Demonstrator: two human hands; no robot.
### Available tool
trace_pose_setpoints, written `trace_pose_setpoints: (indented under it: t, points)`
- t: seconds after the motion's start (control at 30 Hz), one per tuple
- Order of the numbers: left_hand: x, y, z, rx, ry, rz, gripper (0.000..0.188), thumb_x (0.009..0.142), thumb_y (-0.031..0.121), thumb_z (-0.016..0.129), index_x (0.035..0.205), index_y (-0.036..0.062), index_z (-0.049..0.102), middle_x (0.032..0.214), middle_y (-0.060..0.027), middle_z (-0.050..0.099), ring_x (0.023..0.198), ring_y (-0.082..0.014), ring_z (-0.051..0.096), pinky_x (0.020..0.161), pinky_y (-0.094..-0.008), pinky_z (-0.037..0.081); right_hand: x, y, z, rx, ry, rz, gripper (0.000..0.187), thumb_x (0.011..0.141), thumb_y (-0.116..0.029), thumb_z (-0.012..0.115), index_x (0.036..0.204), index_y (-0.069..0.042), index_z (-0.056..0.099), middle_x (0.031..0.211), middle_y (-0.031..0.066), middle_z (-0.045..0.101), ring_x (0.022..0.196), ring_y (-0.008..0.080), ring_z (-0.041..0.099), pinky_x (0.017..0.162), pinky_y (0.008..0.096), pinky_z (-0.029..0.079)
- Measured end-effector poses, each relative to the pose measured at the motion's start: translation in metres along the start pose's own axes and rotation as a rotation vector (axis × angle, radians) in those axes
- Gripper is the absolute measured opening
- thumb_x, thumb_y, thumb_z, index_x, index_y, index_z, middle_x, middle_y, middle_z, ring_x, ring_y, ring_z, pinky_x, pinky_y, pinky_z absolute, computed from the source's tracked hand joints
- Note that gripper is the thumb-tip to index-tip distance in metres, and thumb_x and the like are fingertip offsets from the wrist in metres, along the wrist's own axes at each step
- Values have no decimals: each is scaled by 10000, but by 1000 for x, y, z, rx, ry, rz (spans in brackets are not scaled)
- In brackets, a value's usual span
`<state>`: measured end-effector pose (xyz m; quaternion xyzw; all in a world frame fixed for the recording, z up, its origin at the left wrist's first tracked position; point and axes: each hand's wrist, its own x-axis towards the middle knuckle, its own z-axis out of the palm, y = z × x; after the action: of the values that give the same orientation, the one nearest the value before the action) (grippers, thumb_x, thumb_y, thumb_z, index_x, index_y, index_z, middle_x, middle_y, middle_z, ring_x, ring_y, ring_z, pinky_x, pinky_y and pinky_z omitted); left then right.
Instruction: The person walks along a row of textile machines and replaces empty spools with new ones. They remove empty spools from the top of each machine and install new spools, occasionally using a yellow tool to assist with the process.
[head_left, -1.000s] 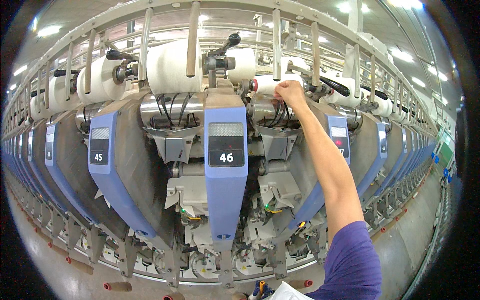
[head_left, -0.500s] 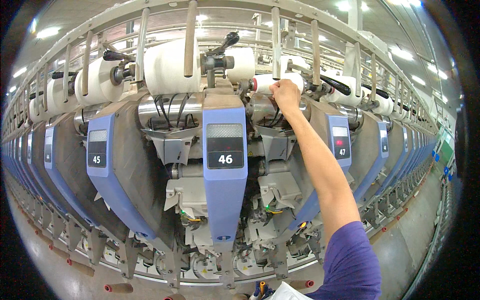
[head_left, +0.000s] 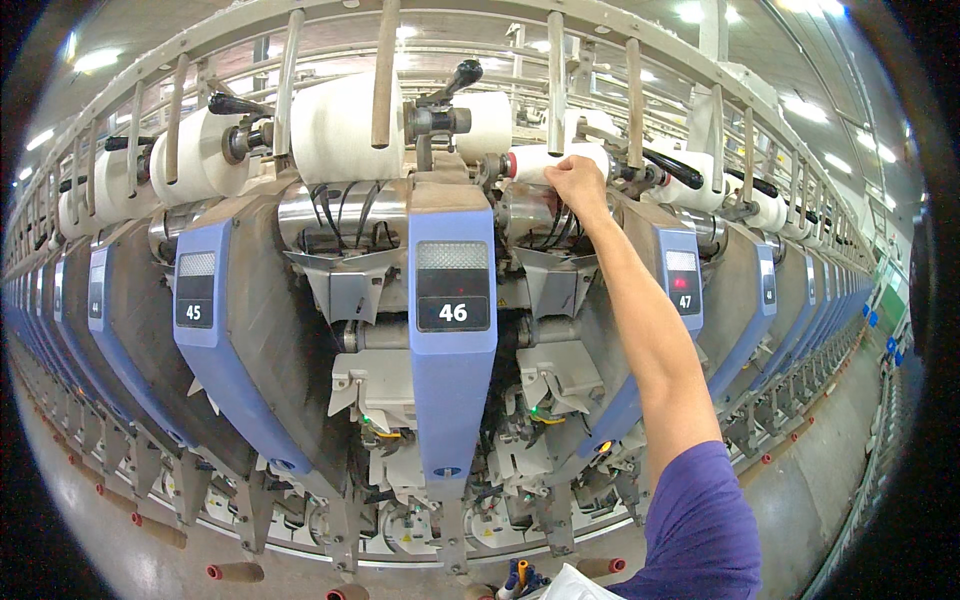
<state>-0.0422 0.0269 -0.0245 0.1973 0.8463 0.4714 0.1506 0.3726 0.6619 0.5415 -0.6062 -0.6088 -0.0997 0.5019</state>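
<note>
Head view, and nearest to you at the bottom edge sits your purple sleeve (head_left: 700,530), with a bit of white cloth (head_left: 575,585) and some coloured pen tips (head_left: 515,578) peeking up beside it. Down on the grey floor (head_left: 120,560) lie brown tubes with red ends (head_left: 235,572). From that sleeve your right forearm climbs steeply up the front of the machine, passing just right of the tall blue panel (head_left: 452,350) with its dark display. Left of it stands a second blue panel (head_left: 205,330), and to the right a third one (head_left: 682,290) showing a small red light. Between the panels you can see grey housings and tangled cables, with little green and orange lamps low down. Now up at the top: your right hand (head_left: 575,183) is on the white tube with the red end (head_left: 545,163), fingers curled over it and closed on its right part; that tube lies sideways in the holder above the middle panel, just right of the black lever (head_left: 455,80). Your left hand is out of sight. Further left, a fat white yarn roll (head_left: 335,130) sits in its cradle, with more rolls curving away along the row under the ceiling lights.
</note>
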Motion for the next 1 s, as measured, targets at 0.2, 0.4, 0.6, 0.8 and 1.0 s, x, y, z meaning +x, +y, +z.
trace_pose_setpoints:
  t: [0.2, 0.4, 0.6, 0.8, 1.0]
  points:
    - [13, -39, 5, 100, 21, 155, 300, 784, 287, 769, 682, 75, 581, 651, -79, 585, 585, -237, 535, 565, -403, 443, 5, 16, -11, 73, -72, 73, 314, 755, -305, 693, 924, -41, 715, 933, 172, 706, 893, 331, 674, 827, 414, 516]
    - [30, -119, 32, 216, 121, 398, 306, 773, 285, 768, 654, 84, 571, 618, -84, 576, 571, -260, 540, 555, -417, 431, -2, 35, -1, -68, 199, -462, 429, 749, -216, 750, 1168, -182, 665, 1232, 110, 590, 1053, 310, 586, 956, 427, 445]
    - [34, -141, 52, 188, 106, 394, 285, 777, 244, 768, 656, 79, 569, 617, -77, 572, 567, -240, 528, 551, -401, 428, 19, 32, -3, -147, 189, -550, 447, 695, -268, 815, 1127, -236, 703, 1195, 81, 623, 1086, 327, 571, 994, 449, 424]
    - [30, -131, 49, 182, 96, 390, 268, 780, 203, 767, 659, 73, 566, 617, -70, 568, 563, -220, 517, 547, -384, 425, 41, 9, -15, -164, -70, -465, 403, 710, -335, 811, 1080, -200, 728, 1038, 151, 676, 997, 352, 632, 863, 465, 495]
    - [7, -44, 28, 58, 18, 187, 251, 785, 168, 767, 674, 65, 566, 637, -63, 569, 579, -199, 511, 550, -369, 428, 43, 1, 0, -128, 65, -547, 219, 773, -251, 768, 889, -95, 667, 932, 168, 643, 866, 323, 637, 774, 429, 503]
